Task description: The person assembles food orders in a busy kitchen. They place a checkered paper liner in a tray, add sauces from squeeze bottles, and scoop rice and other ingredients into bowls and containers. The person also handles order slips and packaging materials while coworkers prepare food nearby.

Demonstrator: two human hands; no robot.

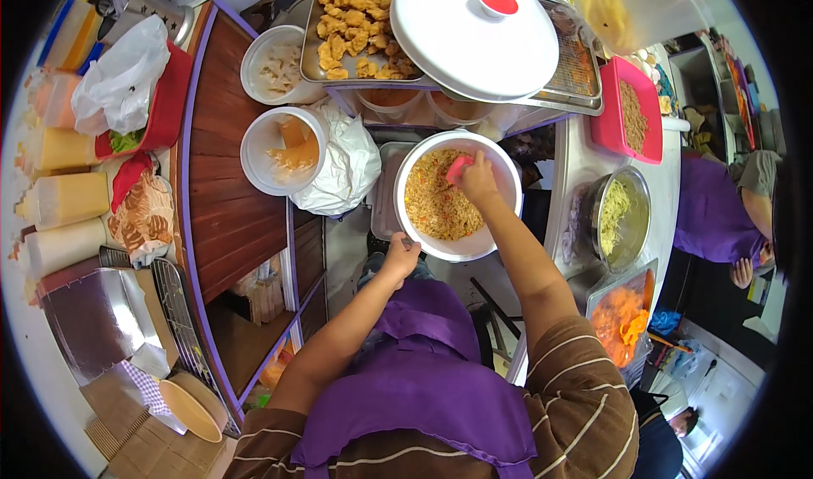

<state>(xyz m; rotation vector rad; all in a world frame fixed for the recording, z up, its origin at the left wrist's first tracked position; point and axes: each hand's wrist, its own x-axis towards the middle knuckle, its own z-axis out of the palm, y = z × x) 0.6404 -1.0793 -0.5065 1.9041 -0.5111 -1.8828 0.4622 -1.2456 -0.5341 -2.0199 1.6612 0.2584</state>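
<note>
A round white tub (513, 193) stands in front of me with fried rice (440, 195) in it, flecked with orange and green bits. My right hand (480, 181) reaches over its rim, fingers closed round a small red scoop (458, 171) that touches the rice. Just outside the near left rim, my left hand (400, 261) is closed on something small and greyish; what it is I cannot make out. Left of the tub sit a white plastic bag (343, 161) and a white bucket (254, 159) with orange pieces inside.
A tray of fried pieces (359, 22) and a large white lid (474, 43) lie beyond the tub. To the right are a red bin (631, 132), a steel bowl of shreds (622, 216) and orange shreds (622, 322). Another person in purple (720, 195) stands far right.
</note>
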